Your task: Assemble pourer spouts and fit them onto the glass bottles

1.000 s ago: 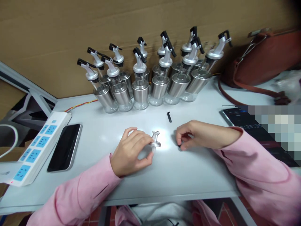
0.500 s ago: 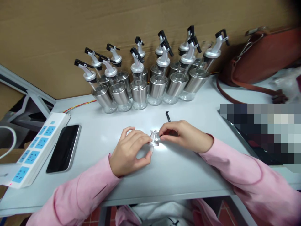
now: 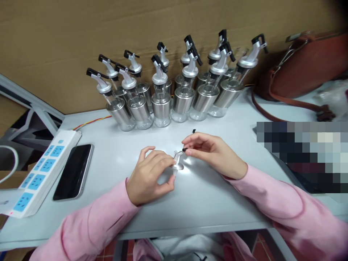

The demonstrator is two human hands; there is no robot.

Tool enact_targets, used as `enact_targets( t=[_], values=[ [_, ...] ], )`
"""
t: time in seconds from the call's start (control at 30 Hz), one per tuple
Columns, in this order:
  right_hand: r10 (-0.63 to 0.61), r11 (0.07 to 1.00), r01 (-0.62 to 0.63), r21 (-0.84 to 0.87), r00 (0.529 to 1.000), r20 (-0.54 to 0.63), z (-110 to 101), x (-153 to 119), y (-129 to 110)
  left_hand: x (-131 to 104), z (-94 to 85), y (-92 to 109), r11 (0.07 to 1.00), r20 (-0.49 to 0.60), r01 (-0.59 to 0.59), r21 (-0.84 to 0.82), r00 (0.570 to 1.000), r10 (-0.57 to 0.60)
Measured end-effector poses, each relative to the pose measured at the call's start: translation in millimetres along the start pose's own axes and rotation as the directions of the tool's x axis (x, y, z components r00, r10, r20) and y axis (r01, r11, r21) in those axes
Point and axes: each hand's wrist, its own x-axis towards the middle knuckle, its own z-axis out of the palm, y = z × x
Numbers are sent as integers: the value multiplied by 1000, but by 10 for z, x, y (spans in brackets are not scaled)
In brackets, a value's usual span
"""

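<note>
Between thumb and fingers, my left hand grips a silver pourer top just above the table. Its spout tilts up to the right. My right hand pinches a small black piece at the spout's tip; whether the piece sits on the spout or only touches it is hard to tell. Beyond my right hand, a black lever part lies on the table, mostly hidden by the fingers.
Several glass bottles with steel bands and pourers stand at the back. A power strip and a phone lie left. At right are a brown bag with its strap and a pixelated area.
My right hand has risen slightly, its fingers now above and right of the spout tip, where the black piece shows more clearly. It now covers most of the black lever. My left hand stays put.
</note>
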Motion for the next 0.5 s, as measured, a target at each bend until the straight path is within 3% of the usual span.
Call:
enact_targets(
  t=[0.2,0.5],
  values=[
    [2,995,6,96,997,-76,-15,-7,-2,-4,-19,6,1000,-14,-5,0,1000,5],
    [-136,990,137,20,989,-65,28,-41,-10,-3,-7,-14,1000,-27,-9,13,1000,9]
  ],
)
